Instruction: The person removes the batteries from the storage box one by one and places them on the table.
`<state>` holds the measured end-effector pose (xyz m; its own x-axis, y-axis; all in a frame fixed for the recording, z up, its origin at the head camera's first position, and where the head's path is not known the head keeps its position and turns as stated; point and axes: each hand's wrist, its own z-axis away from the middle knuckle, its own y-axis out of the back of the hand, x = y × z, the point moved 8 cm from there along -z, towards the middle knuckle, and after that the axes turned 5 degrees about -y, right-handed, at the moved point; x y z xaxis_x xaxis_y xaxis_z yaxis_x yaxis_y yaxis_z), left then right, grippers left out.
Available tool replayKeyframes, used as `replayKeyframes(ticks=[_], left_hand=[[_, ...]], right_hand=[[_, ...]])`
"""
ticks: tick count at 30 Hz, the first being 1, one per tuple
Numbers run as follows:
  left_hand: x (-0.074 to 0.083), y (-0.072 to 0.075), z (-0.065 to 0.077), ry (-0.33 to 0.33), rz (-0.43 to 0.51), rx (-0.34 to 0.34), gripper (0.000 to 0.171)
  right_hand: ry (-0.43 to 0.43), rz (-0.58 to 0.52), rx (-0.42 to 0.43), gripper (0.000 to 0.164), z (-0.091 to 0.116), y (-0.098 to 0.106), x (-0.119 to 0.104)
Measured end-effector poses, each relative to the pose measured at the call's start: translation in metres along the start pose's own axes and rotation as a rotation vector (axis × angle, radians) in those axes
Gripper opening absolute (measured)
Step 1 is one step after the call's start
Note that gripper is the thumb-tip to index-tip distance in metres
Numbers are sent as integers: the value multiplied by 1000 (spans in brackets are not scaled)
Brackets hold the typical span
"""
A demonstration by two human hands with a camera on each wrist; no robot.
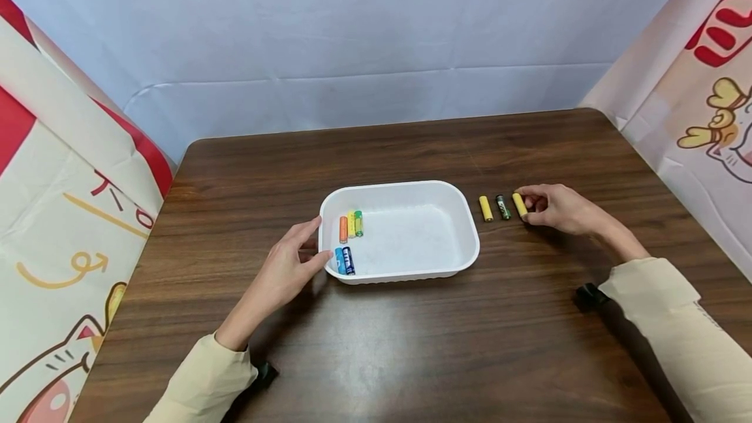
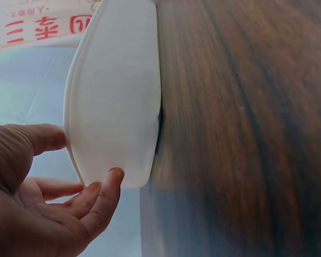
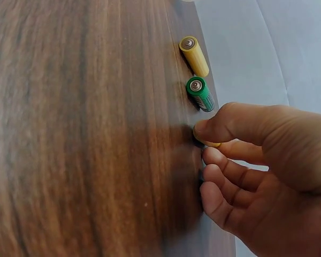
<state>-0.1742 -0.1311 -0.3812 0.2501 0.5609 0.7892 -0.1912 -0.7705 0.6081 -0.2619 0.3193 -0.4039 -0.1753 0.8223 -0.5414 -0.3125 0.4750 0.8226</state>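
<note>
A white plastic tray lies on the table, with several batteries along its left side: an orange battery, a yellow one, a green-topped one, a light blue one and a dark blue battery. My left hand grips the tray's left end, thumb at the rim and fingertips against the outer wall. To the right of the tray, my right hand pinches a yellow battery between thumb and fingers. Beside it lie a green-and-black battery and another yellow battery, apart from each other.
The brown wooden table has its far edge against a white cloth. Printed cloths hang at the left and right sides. A dark strap piece shows at the right wrist.
</note>
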Motion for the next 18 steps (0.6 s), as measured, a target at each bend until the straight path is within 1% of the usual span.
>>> replayKeyframes(ticks=[4, 10, 18], left_hand=[[0, 0, 0, 0, 2, -2, 66], [-1, -1, -1, 14, 6, -8, 66], [0, 1, -1, 13, 4, -6, 65]], right_hand=[[1, -36, 3, 52, 1, 0, 0], [-8, -118, -7, 60, 5, 1, 1], [-33, -121, -7, 62, 6, 1, 5]])
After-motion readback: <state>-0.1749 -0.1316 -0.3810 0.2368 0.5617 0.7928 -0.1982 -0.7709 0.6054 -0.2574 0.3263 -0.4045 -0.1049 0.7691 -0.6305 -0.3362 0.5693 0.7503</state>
